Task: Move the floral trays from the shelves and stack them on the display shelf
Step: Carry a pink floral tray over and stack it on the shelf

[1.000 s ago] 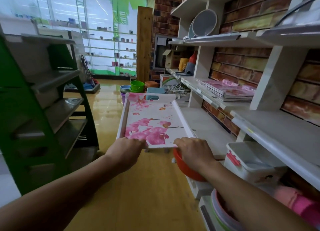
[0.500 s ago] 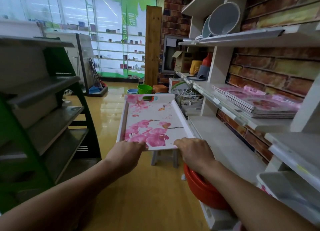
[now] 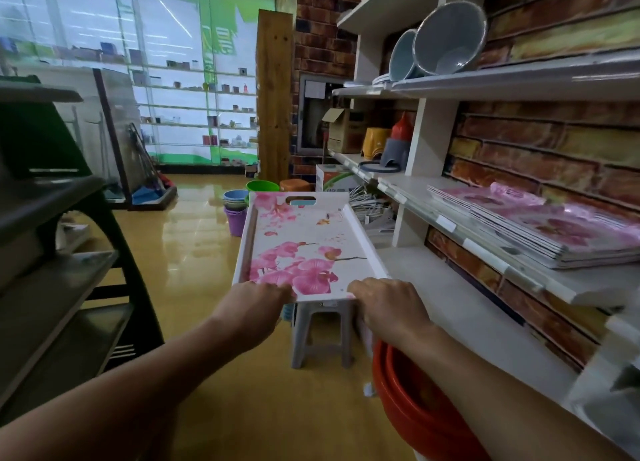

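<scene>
1. Green rack [image 3: 52, 253]: grey shelves at the left edge of the view. It sits lower and further left in the view than a second ago, which suggests the person has stepped forward along the aisle.
2. Buckets [image 3: 239, 208]: a nested stack on the glossy floor, beyond the tray's far left corner.
3. Left hand [image 3: 258, 305]: its grip is clamped on the tray's near rim at the left corner, fingers curled over the edge, as in both earlier views.
4. Tray [image 3: 304, 249]: white, printed with pink orchids, handle slot at the far end. It is carried level in the aisle, above a grey stool [image 3: 322, 332] and just left of the shelving. It rests on no shelf yet.
5. Right hand [image 3: 384, 305]: its grip is clamped on the near rim at the right corner, knuckles up.
6. Red basin [image 3: 415, 401]: below the right forearm, at the foot of the shelving.
7. Display shelf [image 3: 519, 277]: white middle shelf against the brick wall. Its front lip lies higher than the tray.
8. Stack [image 3: 540, 232]: several floral trays, the top ones in pink wrap, lying flat on the display shelf. A second ago it was far ahead; now it is near, to the right of the carried tray.
9. Judgement: the carry is nearly over. The tray probably needs raising and swinging right to land on the stack.
</scene>
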